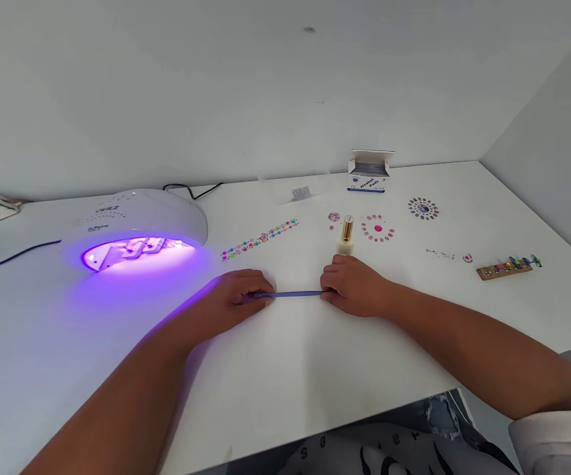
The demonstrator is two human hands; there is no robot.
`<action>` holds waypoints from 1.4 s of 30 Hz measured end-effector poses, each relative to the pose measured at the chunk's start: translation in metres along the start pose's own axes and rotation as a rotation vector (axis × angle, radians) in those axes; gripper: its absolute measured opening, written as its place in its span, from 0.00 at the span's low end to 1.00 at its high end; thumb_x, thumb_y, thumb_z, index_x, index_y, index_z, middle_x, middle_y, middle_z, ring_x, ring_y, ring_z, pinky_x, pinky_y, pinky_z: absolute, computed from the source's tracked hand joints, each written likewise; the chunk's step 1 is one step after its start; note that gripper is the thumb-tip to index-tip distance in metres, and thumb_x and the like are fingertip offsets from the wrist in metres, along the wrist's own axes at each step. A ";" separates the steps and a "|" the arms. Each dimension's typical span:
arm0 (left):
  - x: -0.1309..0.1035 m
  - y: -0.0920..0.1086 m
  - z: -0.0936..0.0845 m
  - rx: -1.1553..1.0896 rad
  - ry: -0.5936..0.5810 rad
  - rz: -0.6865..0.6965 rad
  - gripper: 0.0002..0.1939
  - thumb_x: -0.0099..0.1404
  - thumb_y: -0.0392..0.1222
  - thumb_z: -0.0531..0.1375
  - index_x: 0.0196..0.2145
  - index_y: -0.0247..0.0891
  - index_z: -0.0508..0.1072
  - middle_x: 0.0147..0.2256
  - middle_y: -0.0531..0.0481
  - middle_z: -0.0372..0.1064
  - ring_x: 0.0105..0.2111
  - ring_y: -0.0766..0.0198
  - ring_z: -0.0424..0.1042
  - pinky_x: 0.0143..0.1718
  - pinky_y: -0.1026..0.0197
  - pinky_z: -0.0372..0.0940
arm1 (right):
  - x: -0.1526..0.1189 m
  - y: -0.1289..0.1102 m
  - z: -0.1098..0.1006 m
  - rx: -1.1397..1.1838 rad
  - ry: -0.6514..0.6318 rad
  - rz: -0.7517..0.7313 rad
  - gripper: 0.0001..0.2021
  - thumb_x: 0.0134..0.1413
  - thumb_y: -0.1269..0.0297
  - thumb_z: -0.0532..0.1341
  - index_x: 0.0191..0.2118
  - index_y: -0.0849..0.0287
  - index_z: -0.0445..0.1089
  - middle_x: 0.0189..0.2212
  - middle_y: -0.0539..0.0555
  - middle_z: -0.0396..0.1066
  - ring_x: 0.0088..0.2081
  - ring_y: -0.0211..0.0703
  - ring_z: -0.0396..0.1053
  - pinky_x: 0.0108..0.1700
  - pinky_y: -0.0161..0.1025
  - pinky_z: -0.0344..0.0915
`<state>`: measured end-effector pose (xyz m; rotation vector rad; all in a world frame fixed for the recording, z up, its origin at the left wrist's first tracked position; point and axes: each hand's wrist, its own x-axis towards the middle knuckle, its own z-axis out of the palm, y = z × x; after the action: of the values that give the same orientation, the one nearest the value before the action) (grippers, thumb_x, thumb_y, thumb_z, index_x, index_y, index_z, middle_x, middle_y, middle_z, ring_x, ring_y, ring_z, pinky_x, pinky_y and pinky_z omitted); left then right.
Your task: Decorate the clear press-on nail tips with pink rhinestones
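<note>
White walls (206,99) rise behind a smooth white tabletop (266,376), tinted violet at left by a glowing, domed white lamp (151,211). Near the centre of the frame is a slim, straight blue-violet stick (297,294) — its long axis runs left to right, almost level, one end toward the lamp and the other toward the right side of the frame. The left hand (246,291) pinches its left end between thumb and fingers; the right hand (353,285) holds the opposite end in a narrow, curled grip, hiding that tip. Just beyond the right hand stands a small gold-capped bottle (347,231). Colourful flower decorations (259,239) form a slanting band above the left hand — an open white-and-blue cardboard box (368,184) sits farther back, right of centre.
</note>
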<state>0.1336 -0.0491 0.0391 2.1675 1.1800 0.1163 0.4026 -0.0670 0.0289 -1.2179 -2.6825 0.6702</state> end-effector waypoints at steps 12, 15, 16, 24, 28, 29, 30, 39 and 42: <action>0.000 0.004 -0.001 0.007 0.001 0.010 0.14 0.65 0.50 0.54 0.32 0.40 0.73 0.31 0.51 0.69 0.28 0.65 0.66 0.28 0.66 0.61 | 0.001 0.001 0.001 0.012 0.012 -0.014 0.09 0.58 0.67 0.58 0.27 0.60 0.64 0.28 0.53 0.69 0.34 0.41 0.57 0.40 0.40 0.55; 0.000 0.003 -0.001 0.013 0.015 0.001 0.13 0.64 0.50 0.54 0.31 0.39 0.71 0.31 0.51 0.69 0.28 0.65 0.66 0.28 0.65 0.62 | 0.001 0.002 0.001 0.003 0.022 -0.018 0.09 0.58 0.68 0.58 0.27 0.60 0.64 0.29 0.53 0.69 0.34 0.41 0.57 0.40 0.40 0.55; 0.000 0.002 -0.001 0.018 0.022 -0.002 0.13 0.64 0.50 0.54 0.31 0.39 0.71 0.30 0.51 0.69 0.28 0.65 0.66 0.28 0.65 0.62 | 0.001 0.002 0.002 -0.001 0.029 -0.021 0.09 0.59 0.68 0.57 0.27 0.60 0.65 0.29 0.53 0.69 0.34 0.41 0.58 0.40 0.40 0.55; 0.000 0.002 0.000 0.038 -0.001 0.027 0.13 0.65 0.49 0.53 0.29 0.39 0.69 0.29 0.51 0.66 0.27 0.66 0.64 0.27 0.66 0.59 | 0.002 0.003 0.003 -0.024 0.020 -0.017 0.09 0.60 0.69 0.57 0.28 0.61 0.65 0.30 0.54 0.70 0.34 0.41 0.57 0.41 0.40 0.55; 0.000 0.001 -0.001 0.041 0.000 0.006 0.12 0.64 0.48 0.54 0.29 0.39 0.69 0.29 0.52 0.66 0.27 0.66 0.64 0.26 0.66 0.59 | 0.002 0.003 0.003 -0.031 0.016 -0.013 0.09 0.60 0.68 0.57 0.28 0.60 0.65 0.30 0.53 0.70 0.34 0.42 0.57 0.41 0.40 0.56; 0.000 0.001 -0.001 0.041 -0.002 0.002 0.12 0.64 0.48 0.54 0.29 0.39 0.69 0.30 0.52 0.66 0.27 0.66 0.64 0.27 0.66 0.59 | 0.002 0.002 0.003 -0.027 0.014 -0.011 0.09 0.59 0.68 0.57 0.28 0.60 0.65 0.30 0.53 0.70 0.34 0.42 0.57 0.42 0.40 0.56; 0.000 0.000 -0.001 0.040 -0.005 0.000 0.12 0.64 0.48 0.54 0.29 0.39 0.69 0.30 0.52 0.66 0.28 0.66 0.64 0.27 0.66 0.60 | 0.002 0.002 0.002 -0.023 0.012 -0.009 0.09 0.59 0.69 0.57 0.27 0.60 0.65 0.30 0.53 0.70 0.34 0.42 0.57 0.42 0.40 0.56; 0.000 -0.001 -0.001 0.031 -0.019 0.027 0.11 0.64 0.47 0.54 0.29 0.40 0.69 0.29 0.52 0.66 0.27 0.66 0.64 0.28 0.66 0.60 | 0.004 0.003 0.003 0.075 0.021 0.025 0.09 0.58 0.69 0.60 0.27 0.60 0.64 0.30 0.54 0.70 0.37 0.43 0.59 0.43 0.40 0.56; 0.000 -0.001 -0.001 0.036 -0.013 0.032 0.11 0.64 0.48 0.54 0.29 0.39 0.69 0.29 0.52 0.66 0.27 0.66 0.64 0.27 0.66 0.59 | 0.003 0.004 0.003 0.099 0.026 0.040 0.09 0.57 0.67 0.61 0.27 0.60 0.64 0.29 0.54 0.69 0.38 0.43 0.59 0.44 0.40 0.56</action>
<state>0.1326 -0.0478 0.0394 2.2164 1.1481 0.0952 0.4021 -0.0634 0.0248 -1.2498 -2.5764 0.7772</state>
